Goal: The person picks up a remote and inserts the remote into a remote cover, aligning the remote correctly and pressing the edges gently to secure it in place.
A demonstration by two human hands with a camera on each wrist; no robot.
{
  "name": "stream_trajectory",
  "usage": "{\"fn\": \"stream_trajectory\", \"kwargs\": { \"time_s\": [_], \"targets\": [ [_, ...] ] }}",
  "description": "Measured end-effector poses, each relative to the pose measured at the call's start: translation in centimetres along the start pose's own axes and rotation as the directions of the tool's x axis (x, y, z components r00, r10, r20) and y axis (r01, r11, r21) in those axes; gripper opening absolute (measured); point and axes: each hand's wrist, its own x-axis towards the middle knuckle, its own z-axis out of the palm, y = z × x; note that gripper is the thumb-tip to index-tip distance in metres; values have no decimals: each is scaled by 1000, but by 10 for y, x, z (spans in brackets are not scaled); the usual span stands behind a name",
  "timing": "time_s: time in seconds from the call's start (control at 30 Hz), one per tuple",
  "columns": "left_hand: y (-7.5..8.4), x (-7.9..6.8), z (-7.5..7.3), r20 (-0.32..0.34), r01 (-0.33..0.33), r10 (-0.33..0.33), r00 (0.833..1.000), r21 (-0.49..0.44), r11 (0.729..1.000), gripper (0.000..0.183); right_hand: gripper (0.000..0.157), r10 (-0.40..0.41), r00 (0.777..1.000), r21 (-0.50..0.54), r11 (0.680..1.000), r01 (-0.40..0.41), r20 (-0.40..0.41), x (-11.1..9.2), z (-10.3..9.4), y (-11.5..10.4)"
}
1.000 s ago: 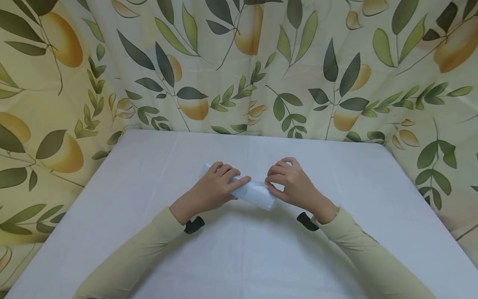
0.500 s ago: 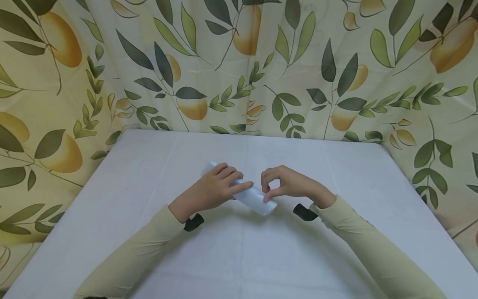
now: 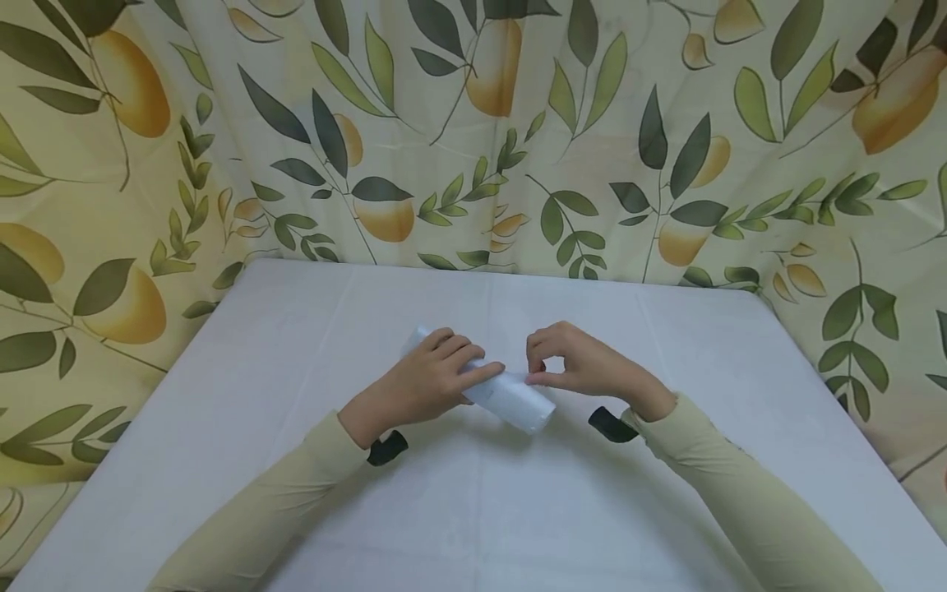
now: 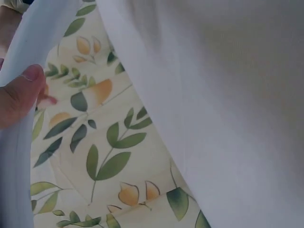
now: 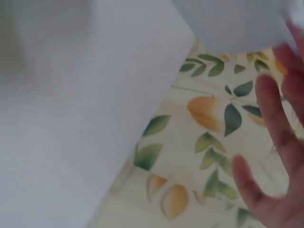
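Observation:
A pale, glossy white roll (image 3: 514, 404), which looks like rolled thin plastic, is held slantwise over the table. My left hand (image 3: 422, 378) grips its middle from above, fingers over the far side and thumb along the near side. At the roll's right end, my right hand (image 3: 584, 362) pinches the upper edge between thumb and index finger, other fingers curled. In the left wrist view the thumb (image 4: 21, 97) presses on the roll (image 4: 14, 161). The right wrist view has the roll's end (image 5: 237, 23) at the top, with spread lower fingers (image 5: 273, 102) beside it.
A white-covered table (image 3: 473, 510) spreads under both arms. Behind and beside it hangs a curtain (image 3: 473, 164) printed with leaves and orange fruit. Black straps (image 3: 388, 448) sit at both wrists.
My right hand drew back from the upper edge, touched the roll's right end, then returned to the upper edge. The roll's right end tipped down slightly. My left hand kept its grip.

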Motion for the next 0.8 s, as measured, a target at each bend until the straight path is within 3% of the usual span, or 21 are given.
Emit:
{"fn": "stream_trajectory", "kwargs": {
  "time_s": [0.03,0.07,0.13,0.2,0.27,0.33,0.4,0.47,0.53,0.67,0.8],
  "targets": [
    [0,0,0,8,12,-11,1000,-9,1000,61,15,-33,998,-134,991,26,-45,-1,2,-5],
    [1,1,1,18,22,-22,1000,-13,1000,61,16,-74,993,-277,960,47,-87,-3,4,-9],
    [1,2,1,32,41,-41,999,-17,999,61,16,-140,979,-525,850,43,-146,-6,9,-18],
    [2,3,2,42,56,-56,998,-7,998,60,17,-172,969,-683,731,5,-177,-7,13,-24],
    [2,4,3,47,53,-54,997,18,998,59,18,-145,969,-742,668,-54,-201,-9,17,-28],
    [3,5,3,47,46,-48,998,44,998,59,19,-58,970,-719,682,-136,-238,-10,20,-30],
    [5,6,4,38,25,-28,999,78,997,58,20,76,961,-620,749,-232,-268,-10,20,-31],
    [6,7,4,16,-1,-1,1000,125,992,54,19,231,935,-470,816,-336,-267,-9,18,-30],
    [8,7,3,-20,-19,23,1000,170,985,50,19,386,895,-294,849,-439,-222,-7,15,-28],
    [12,9,-2,-72,-29,47,996,244,969,45,16,550,834,-90,829,-552,-47,-2,7,-18],
    [16,8,-1,-78,-23,45,996,262,965,43,14,582,809,-38,813,-581,78,0,5,-8]
  ]
}}
